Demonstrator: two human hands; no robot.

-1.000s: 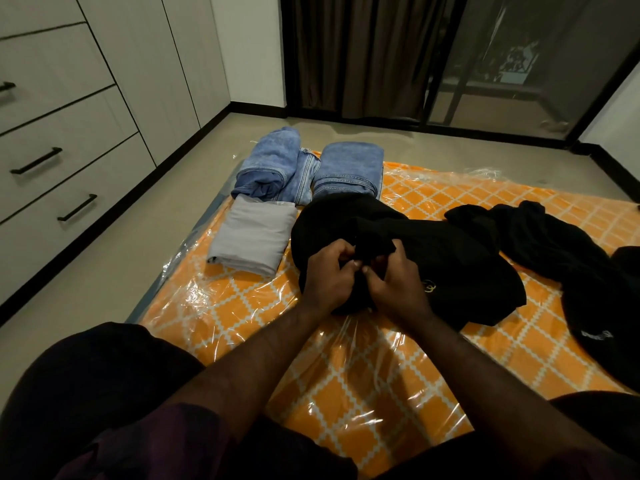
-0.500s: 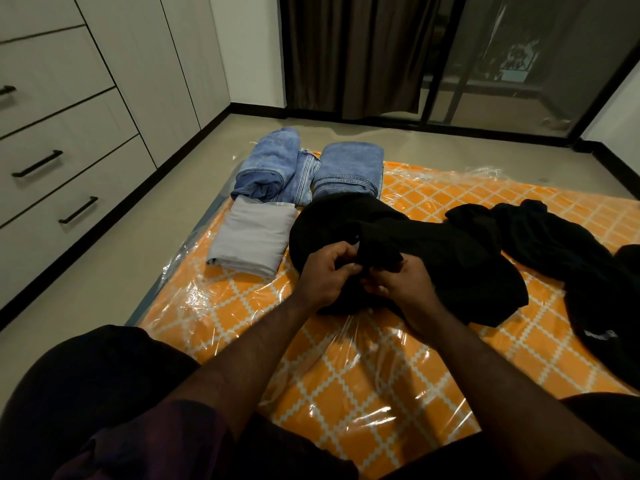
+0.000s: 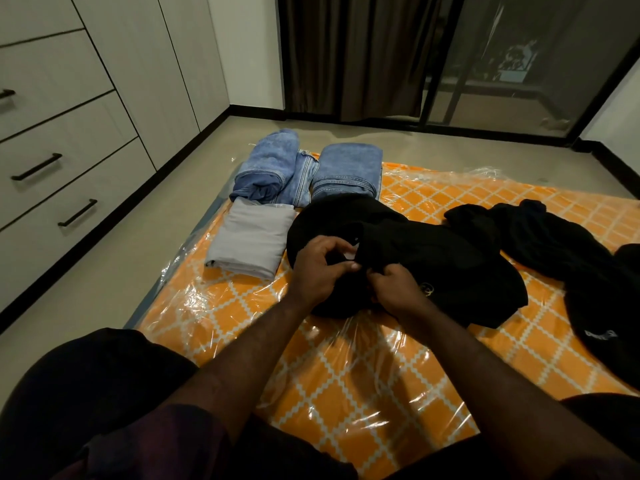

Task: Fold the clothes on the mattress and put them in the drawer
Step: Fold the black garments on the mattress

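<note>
**Both hands gather a black garment on the wrapped mattress**

Head view: The person sits at the near edge of an orange lattice-patterned mattress (image 3: 349, 368) covered in clear plastic wrap. Both bare forearms reach forward to a crumpled black garment (image 3: 433, 258) lying in the middle of the mattress. The left hand (image 3: 320, 268) has its fingers curled over a fold of that garment, thumb and fingertips pinching the cloth beside a small white label (image 3: 349, 252). The right hand (image 3: 398, 289) sits just beside it, nearly touching, fingers bent down and gripping a bunch of the same fabric.

To the far left of the garment lies a folded grey cloth (image 3: 249, 237), and beyond it three folded blue denim pieces (image 3: 311, 171) sit side by side at the far edge of the mattress. A second black garment (image 3: 561, 244) is spread unfolded at the right, apart from the first. A wardrobe with closed drawers (image 3: 59, 161) and black bar handles stands along the left wall. Dark curtains (image 3: 363, 53) hang at the far side.
</note>
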